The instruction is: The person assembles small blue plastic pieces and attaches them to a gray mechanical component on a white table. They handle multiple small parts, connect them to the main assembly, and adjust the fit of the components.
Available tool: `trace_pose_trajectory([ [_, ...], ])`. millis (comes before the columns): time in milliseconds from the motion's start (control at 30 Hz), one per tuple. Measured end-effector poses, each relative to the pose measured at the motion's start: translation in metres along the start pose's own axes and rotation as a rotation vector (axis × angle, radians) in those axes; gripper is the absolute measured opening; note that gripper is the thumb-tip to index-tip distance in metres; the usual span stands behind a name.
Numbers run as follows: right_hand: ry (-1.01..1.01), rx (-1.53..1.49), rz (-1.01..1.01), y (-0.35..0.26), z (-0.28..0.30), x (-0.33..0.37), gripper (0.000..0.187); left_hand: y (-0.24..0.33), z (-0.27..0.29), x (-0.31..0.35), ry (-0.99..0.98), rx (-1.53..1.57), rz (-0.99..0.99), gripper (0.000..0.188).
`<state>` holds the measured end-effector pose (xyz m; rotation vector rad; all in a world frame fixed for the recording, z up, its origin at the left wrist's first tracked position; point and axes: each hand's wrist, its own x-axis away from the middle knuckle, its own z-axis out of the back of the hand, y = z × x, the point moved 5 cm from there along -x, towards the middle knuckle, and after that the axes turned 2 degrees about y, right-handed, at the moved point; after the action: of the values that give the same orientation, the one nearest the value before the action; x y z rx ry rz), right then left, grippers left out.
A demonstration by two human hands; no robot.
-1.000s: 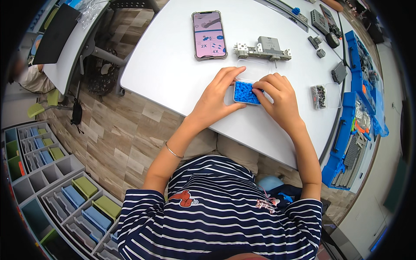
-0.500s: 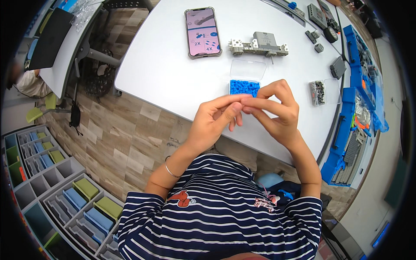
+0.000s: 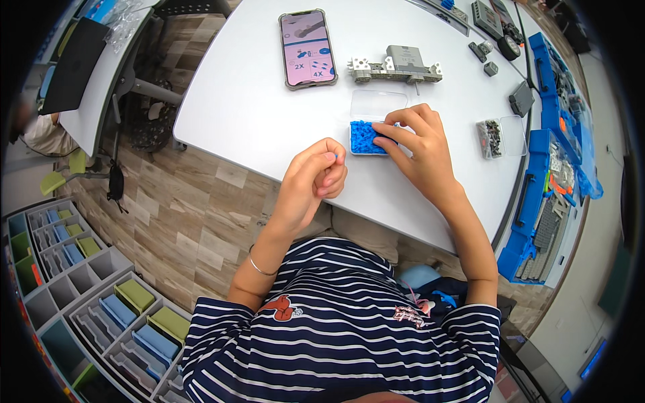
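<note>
My left hand (image 3: 313, 178) is closed just off the table's front edge, pinching a small blue connector peg (image 3: 336, 156) by the thumb tip; most of the peg is hidden. My right hand (image 3: 424, 151) reaches over a small clear plastic box with its thumb and forefinger slightly apart, touching or just above the heap of blue connector pegs (image 3: 363, 137) inside. The box's hinged transparent lid (image 3: 378, 103) stands open at the back. Behind it lies a grey building-block assembly (image 3: 396, 70) with a boxy motor or battery block on top.
A smartphone (image 3: 308, 49) showing building-step pictures lies on the white table (image 3: 235, 101). To the right are another clear box of dark pegs (image 3: 492, 139), a dark grey block (image 3: 521, 99), a wheel (image 3: 508, 48) and blue trays of parts (image 3: 531, 201). Drawer organisers (image 3: 114, 316) stand at lower left.
My hands, which were together in front of the box, have parted. My left moved left and closed around the blue peg; my right moved up to the box of blue pegs.
</note>
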<state>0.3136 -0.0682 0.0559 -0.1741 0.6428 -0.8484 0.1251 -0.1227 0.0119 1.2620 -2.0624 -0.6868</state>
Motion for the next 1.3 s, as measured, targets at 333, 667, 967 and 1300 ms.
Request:
trace_pose_trajectory([
  [333, 0.015, -0.048, 0.008, 0.003, -0.003, -0.003, 0.02, -0.019, 0.001, 0.006, -0.018, 0.085, 0.135, 0.032],
  [667, 0.035, -0.036, 0.015, 0.004, -0.005, -0.002, 0.014, -0.029, 0.002, 0.0, 0.009, 0.092, 0.131, 0.041],
  [967, 0.05, -0.216, -0.036, -0.012, 0.009, -0.002, 0.015, -0.033, -0.005, 0.0, 0.045, 0.149, 0.169, 0.052],
  [1300, -0.054, -0.152, 0.07, -0.025, 0.007, 0.001, 0.022, -0.04, 0.002, 0.001, -0.132, 0.302, 0.248, 0.035],
])
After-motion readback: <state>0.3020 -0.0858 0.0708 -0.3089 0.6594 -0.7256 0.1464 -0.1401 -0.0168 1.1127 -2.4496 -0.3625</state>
